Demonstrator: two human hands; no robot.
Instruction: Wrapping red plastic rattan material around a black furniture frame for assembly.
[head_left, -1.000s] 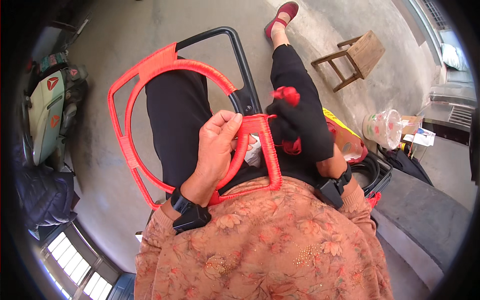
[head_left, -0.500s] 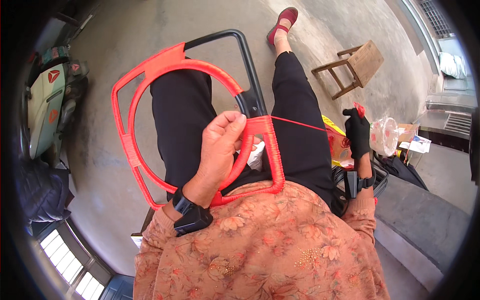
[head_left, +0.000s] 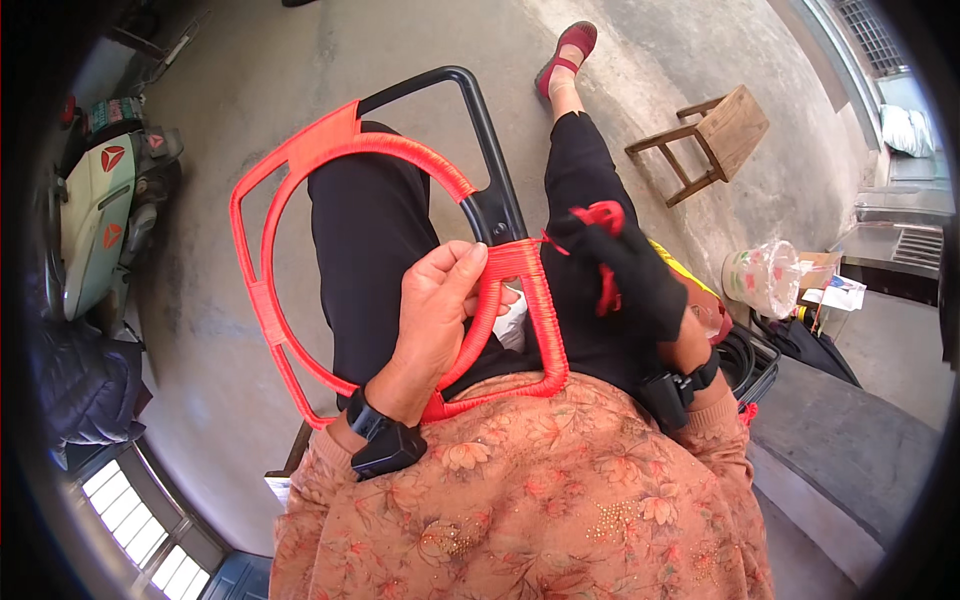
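Observation:
A metal chair-back frame (head_left: 300,160), mostly wrapped in red cord with one black bare section (head_left: 490,150), lies across my lap. My left hand (head_left: 435,310) is bare and grips the wrapped inner ring and bar near the middle of the frame. My right hand (head_left: 625,275) wears a black glove and holds a bundle of red cord (head_left: 600,215) just right of the frame. A short taut strand runs from it to the wrapped bar (head_left: 525,260).
A small wooden stool (head_left: 720,135) stands on the concrete floor at upper right. A plastic-wrapped cup (head_left: 760,278) and papers sit at right. A pale green scooter (head_left: 95,220) is parked at left. A black crate (head_left: 745,365) sits beside my right hip.
My right hand pulled the red cord out far to the right, then came back in close to the frame. My left hand kept its grip on the frame.

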